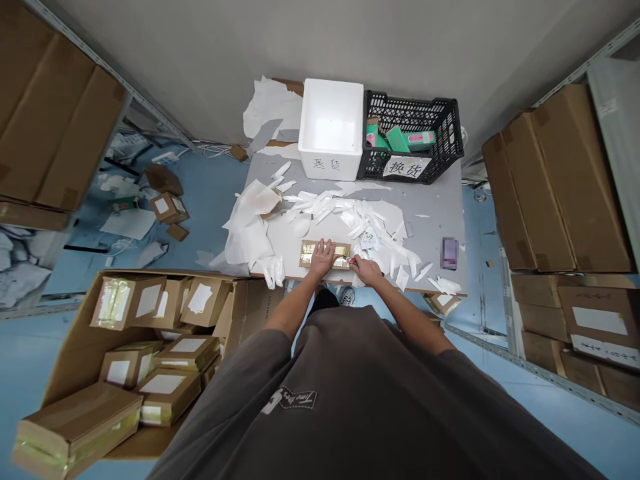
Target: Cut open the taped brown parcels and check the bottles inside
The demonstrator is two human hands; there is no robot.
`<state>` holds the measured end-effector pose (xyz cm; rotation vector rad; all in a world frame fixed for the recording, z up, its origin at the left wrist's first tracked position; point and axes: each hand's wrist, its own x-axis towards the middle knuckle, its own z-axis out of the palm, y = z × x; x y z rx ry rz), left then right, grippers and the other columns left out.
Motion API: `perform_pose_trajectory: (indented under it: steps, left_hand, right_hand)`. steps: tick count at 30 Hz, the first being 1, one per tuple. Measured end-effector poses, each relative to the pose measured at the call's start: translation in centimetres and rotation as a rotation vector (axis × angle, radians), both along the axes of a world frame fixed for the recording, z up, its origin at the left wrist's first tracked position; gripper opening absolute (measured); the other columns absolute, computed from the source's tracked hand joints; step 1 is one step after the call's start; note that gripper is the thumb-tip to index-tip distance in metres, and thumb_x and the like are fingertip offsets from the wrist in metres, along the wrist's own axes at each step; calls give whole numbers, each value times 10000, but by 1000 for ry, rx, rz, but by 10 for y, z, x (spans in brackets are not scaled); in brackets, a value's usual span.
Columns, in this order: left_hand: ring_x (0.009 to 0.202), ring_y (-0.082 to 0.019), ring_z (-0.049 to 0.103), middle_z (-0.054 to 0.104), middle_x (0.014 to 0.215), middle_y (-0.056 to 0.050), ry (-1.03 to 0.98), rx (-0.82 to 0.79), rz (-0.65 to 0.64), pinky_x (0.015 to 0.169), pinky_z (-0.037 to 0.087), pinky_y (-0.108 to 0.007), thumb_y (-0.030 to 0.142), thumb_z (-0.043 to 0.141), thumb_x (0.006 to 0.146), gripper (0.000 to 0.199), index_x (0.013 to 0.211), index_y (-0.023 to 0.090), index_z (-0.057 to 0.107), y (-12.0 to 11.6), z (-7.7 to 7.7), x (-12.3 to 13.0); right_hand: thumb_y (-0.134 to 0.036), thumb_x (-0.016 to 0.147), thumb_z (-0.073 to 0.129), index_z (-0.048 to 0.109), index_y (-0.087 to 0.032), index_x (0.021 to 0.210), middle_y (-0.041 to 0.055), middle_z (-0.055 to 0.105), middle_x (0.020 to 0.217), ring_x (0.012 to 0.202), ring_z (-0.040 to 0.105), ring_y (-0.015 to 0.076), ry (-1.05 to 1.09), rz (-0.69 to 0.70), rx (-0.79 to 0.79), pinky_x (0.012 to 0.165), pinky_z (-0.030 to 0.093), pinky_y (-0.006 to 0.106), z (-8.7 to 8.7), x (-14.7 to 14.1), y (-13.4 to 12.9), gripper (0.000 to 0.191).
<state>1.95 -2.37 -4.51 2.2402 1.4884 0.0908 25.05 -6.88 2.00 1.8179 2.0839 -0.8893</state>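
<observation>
A small cardboard box (307, 255) with shiny tape along its top lies near the front edge of the grey table (435, 213). Pressed down on its middle is my left hand (323, 257), fingers stretched out over the tape. At the box's right end, my right hand (367, 270) is closed around a red-and-black knife (354, 262). The knife points left toward the taped top; whether its blade cuts into the tape is too small to tell. Torn white paper strips (370, 217) lie behind and beside the box.
A white foam bin (330, 163) and a black crate (440, 167) holding green packages stand at the table's back. A phone (449, 253) lies on the right. At lower left, a large carton (75, 333) holds several taped boxes. Shelves with cartons (560, 180) flank both sides.
</observation>
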Motion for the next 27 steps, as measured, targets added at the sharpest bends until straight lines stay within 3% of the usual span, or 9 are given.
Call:
perform_pose_trajectory:
  steps: [5, 11, 17, 20, 22, 25, 27]
  left_hand:
    - [1639, -464, 343, 515, 1663, -260, -25, 26, 17, 1289, 308, -766, 553, 754, 973, 805, 1650, 206, 491, 2, 3, 0]
    - [1643, -426, 350, 533, 1660, -233, 10, 18, 38, 1302, 339, -723, 465, 669, 1040, 651, 1614, 185, 539, 5, 4, 1]
    - [1604, -420, 436, 609, 1594, -224, -36, 92, 61, 1283, 373, -712, 502, 639, 1048, 624, 1591, 205, 558, 5, 3, -1]
    - [1609, -404, 433, 606, 1606, -202, -35, 101, 69, 1286, 374, -692, 508, 627, 1053, 618, 1595, 222, 550, 3, 6, -1]
    - [1628, -392, 405, 574, 1637, -200, -23, 88, 76, 1295, 355, -680, 491, 623, 1057, 618, 1609, 229, 536, 2, 10, 2]
    - [1671, -363, 322, 498, 1704, -186, -1, 53, 104, 1317, 315, -641, 466, 577, 1079, 612, 1635, 220, 509, 2, 19, 10]
    - [1685, -358, 288, 456, 1735, -176, 25, 21, 165, 1321, 305, -618, 479, 558, 1083, 645, 1661, 206, 476, 2, 27, 13]
  right_hand:
    - [-516, 1156, 454, 569, -242, 1323, 136, 798, 1153, 1043, 738, 303, 13, 7, -10, 829, 460, 324, 1, -1, 8, 341]
    - [-510, 1152, 464, 576, -229, 1314, 169, 793, 1190, 1064, 737, 329, -12, -16, -27, 830, 453, 338, 2, 9, 15, 343]
    - [-510, 1129, 523, 568, -228, 1345, 173, 793, 1183, 1082, 738, 340, -5, -40, -16, 838, 465, 337, 5, 42, 19, 358]
    - [-499, 1126, 495, 562, -216, 1307, 157, 791, 1122, 1031, 747, 323, -7, -233, -23, 789, 480, 320, 4, 60, 13, 342]
    - [-540, 1115, 475, 548, -219, 1296, 128, 788, 1076, 960, 754, 295, 78, -427, -58, 743, 497, 304, -1, 54, 7, 376]
    - [-654, 1035, 546, 541, -232, 1307, 107, 784, 1111, 959, 762, 270, 265, -628, -106, 744, 542, 297, -16, 12, -2, 502]
    - [-689, 970, 608, 540, -225, 1320, 132, 775, 1181, 1051, 763, 286, 271, -717, -87, 791, 566, 309, -26, -22, -1, 586]
